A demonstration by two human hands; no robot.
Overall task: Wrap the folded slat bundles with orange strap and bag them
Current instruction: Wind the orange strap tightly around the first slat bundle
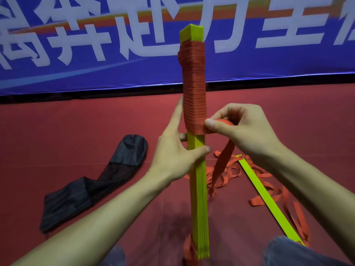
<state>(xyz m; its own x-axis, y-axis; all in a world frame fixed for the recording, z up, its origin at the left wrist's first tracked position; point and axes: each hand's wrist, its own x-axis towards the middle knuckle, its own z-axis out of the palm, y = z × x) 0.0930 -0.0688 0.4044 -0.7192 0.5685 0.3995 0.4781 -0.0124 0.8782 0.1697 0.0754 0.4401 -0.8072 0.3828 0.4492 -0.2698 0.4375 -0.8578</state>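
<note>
1. The bundle (pixel 197 189) stands upright in the middle of the view, top toward 12 o'clock and foot down at 6. I cannot tell whether the foot rests on the floor (pixel 57 121).
2. The strap (pixel 194 89) covers the bundle's upper part in close, overlapping turns. The lowest turn ends just above the left hand (pixel 172 150), and the lower half is bare.
3. The step in hand looks to be laying the next turn downward. To do it well:
   - Pull the strap taut before each pass.
   - Lay it flat, with no twist.
   - Let it overlap the turn above.
   - Feed the tail freely. It hangs toward 5 o'clock into a loose heap on the floor, where it could snag on the lone slat (pixel 269 198).
4. The left hand grips the bare bundle just below the wrap, at 9 o'clock of it.
   - The thumb lies across the front and the forefinger points straight up along the wrap's side.
   - The forearm comes in from 7 o'clock.
   - This hand should hold the bundle plumb and shift lower as the wrap advances.
5. The right hand (pixel 244 127), at 3 o'clock of the bundle, pinches the strap between its thumb and curled fingers. The thumb tip is at the wrap's bottom edge, and the forearm comes in from 4 o'clock.
6. The bag (pixel 92 181) lies flat on the floor at 8 o'clock, well apart from the hands. Bagging is not yet due.
</note>
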